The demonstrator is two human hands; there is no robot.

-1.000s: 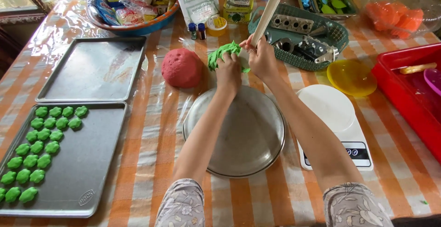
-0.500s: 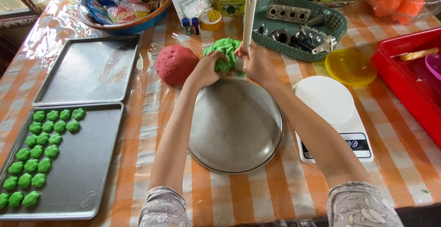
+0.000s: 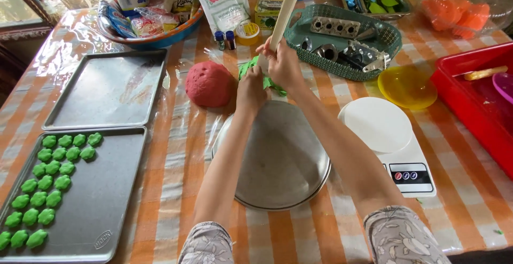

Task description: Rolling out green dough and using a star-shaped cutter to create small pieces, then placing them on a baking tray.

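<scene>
My right hand [image 3: 285, 65] grips a cream rolling pin [image 3: 286, 6] that tilts up and away from me. Under both hands lies a lump of green dough [image 3: 272, 84], mostly hidden, just beyond the far rim of a round metal pan [image 3: 280, 160]. My left hand [image 3: 250, 90] rests on that green dough, fingers curled over it. A ball of red dough [image 3: 209, 84] sits to the left of my hands on the clear plastic sheet.
A baking tray [image 3: 85, 189] at front left carries several green cookie shapes [image 3: 48, 176]; a bare tray [image 3: 109, 88] lies behind it. A white kitchen scale [image 3: 387, 141], yellow bowl [image 3: 407, 86], red tub [image 3: 478, 101] and teal basket of metal moulds [image 3: 342, 42] stand to the right.
The rolling pin has swung from leaning right to more upright. Both hands stay on the green dough, which is now more covered by them.
</scene>
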